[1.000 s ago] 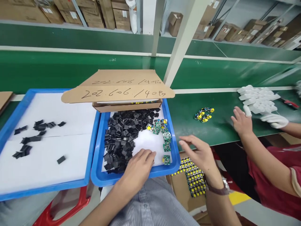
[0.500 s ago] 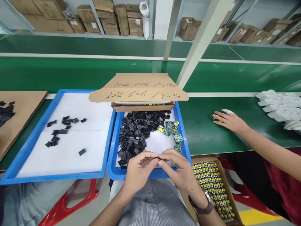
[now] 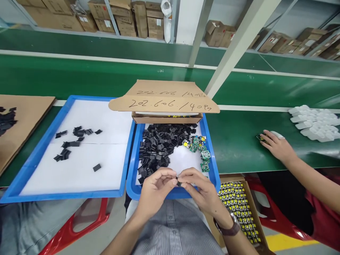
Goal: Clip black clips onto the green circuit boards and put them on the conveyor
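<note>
My left hand [image 3: 156, 189] and my right hand [image 3: 198, 187] meet over the near rim of the right blue tray [image 3: 214, 166]. Both pinch one small black piece [image 3: 178, 183] between their fingertips. Behind them the tray holds a heap of black pieces [image 3: 160, 147] on white foam, with several small green circuit boards [image 3: 200, 148] along its right side. A watch sits on my right wrist.
A left blue tray [image 3: 34, 156] carries scattered black pieces. A cardboard box [image 3: 164, 101] with handwriting rests at the back of the right tray. A box of yellow-topped boards [image 3: 239, 209] stands below right. A co-worker's hand [image 3: 277, 145] lies on the green belt near white parts [image 3: 315, 122].
My right hand came in from the right and joined my left at the tray's near rim, both pinching a black piece. The co-worker's hand moved onto the boards on the belt.
</note>
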Motion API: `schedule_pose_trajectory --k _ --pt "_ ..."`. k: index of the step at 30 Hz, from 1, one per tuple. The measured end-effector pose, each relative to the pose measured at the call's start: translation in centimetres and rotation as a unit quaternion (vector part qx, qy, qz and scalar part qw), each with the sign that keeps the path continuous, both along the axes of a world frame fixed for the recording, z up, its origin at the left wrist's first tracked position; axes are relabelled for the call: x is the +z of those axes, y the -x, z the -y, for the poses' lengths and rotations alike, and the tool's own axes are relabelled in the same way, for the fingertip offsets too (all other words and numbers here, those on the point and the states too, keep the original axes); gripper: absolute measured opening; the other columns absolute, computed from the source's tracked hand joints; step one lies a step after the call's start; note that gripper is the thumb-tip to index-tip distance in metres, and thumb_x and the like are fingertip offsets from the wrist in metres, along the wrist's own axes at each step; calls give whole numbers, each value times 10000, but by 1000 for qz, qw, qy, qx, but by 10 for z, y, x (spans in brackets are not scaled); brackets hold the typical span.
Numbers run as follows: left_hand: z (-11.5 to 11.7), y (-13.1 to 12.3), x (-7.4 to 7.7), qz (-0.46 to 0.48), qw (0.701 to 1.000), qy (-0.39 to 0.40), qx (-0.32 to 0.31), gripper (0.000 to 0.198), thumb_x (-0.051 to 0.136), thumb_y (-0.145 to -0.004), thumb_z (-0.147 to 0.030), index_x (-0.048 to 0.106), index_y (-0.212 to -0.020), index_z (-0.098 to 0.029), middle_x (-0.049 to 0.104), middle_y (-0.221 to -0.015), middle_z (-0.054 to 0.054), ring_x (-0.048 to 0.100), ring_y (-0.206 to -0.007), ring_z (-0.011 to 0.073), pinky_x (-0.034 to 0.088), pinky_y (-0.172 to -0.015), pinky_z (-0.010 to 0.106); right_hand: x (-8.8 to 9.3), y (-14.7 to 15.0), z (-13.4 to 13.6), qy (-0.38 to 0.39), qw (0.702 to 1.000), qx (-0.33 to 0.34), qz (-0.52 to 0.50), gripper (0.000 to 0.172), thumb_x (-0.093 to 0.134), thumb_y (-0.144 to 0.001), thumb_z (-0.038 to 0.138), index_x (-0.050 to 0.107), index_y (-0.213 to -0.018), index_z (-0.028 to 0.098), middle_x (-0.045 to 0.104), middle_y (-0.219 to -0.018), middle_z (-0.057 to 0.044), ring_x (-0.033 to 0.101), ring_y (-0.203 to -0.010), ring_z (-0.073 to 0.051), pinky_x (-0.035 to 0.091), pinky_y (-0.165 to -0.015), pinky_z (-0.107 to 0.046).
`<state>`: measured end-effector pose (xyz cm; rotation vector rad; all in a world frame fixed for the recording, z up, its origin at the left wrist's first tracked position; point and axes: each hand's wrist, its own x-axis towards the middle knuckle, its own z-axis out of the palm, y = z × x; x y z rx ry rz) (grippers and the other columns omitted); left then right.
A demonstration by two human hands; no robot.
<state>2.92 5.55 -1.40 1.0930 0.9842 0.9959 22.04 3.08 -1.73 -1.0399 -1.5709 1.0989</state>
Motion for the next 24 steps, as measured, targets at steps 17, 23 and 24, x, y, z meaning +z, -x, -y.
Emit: schedule_pose_trajectory --k 17,23,24 --pt "11 5 6 -125 982 -140 5 113 668 -930 -144 751 -922 -220 747 -916 34 728 -837 159 606 -752 266 -7 9 2 159 975 -113 -110 15 744 -909 228 758 -908 234 694 -792 -13 668 -714 -157 557 -667 -285" --pt "10 1 5 -80 991 -105 25 89 678 -924 -170 758 -927 -208 710 -943 48 712 -825 154 612 -709 247 -6 1 -1 71 994 -57 -65 212 743 -901 173 764 -1091 264 714 -967 -53 678 -937 -198 571 -817 -336" --pt "10 0 5 -86 990 -107 28 89 683 -918 -161 757 -927 -209 716 -932 42 711 -818 147 608 -705 234 -6 3 -1 60 995 -57 -61 202 741 -899 155 764 -1066 264 709 -954 -49 675 -922 -194 570 -797 -329"
